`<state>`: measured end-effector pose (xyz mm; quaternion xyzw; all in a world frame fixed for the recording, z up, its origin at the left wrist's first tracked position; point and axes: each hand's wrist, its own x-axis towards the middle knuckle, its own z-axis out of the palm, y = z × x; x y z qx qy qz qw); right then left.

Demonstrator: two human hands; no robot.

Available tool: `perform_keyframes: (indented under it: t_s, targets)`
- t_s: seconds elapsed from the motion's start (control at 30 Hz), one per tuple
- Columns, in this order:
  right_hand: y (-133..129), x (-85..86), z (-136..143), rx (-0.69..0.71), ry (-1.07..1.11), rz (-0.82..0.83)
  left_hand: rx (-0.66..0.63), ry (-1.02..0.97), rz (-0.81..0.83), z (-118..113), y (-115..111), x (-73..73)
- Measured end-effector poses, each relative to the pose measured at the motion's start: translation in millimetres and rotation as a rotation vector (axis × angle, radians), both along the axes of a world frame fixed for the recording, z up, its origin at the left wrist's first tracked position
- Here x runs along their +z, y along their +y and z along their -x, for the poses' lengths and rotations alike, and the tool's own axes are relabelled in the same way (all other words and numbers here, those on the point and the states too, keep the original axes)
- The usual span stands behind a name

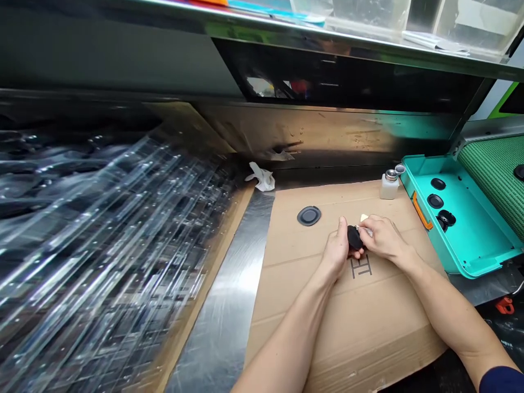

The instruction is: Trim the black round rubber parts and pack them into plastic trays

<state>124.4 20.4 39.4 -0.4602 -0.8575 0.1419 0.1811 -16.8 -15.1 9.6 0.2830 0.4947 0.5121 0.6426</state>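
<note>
My left hand (338,246) is closed around a small black rounded part (354,238), held above the cardboard sheet (311,305). Pinched fingers of my right hand (380,234) meet the part's right side on something small and whitish, too small to make out. A pale piece (364,218) shows just behind the right fingers. On the cardboard, to the left of and beyond my hands, lies a dark grey flat part (309,215) with a round centre.
A turquoise tray (477,229) with several black round parts stands at the right, beside a green belt (497,169). A white dispenser bottle (389,185) is near its corner. Stacked clear plastic trays (102,245) fill the left. A crumpled white tissue (262,177) lies behind the cardboard.
</note>
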Motion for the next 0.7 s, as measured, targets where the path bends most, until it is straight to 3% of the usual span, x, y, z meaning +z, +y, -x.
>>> perform_keyframes:
  t_s: [0.17,0.33,0.57,0.7]
  targets:
    - [-1,0.7,1,0.013,-0.07,-0.019,-0.082,0.285,-0.114,2,-5,3.3]
    - [-1,2.8,1,0.031,-0.058,0.005,-0.076,0.278,-0.12,3,-8,5.2]
    - [1,-3.4,-2,0.034,0.07,0.0,-0.071,0.195,-0.113,5,-6,-0.9]
    - [9,-5.5,-11,-0.032,0.142,0.005,0.051,-0.154,-0.044,19,1,10.6]
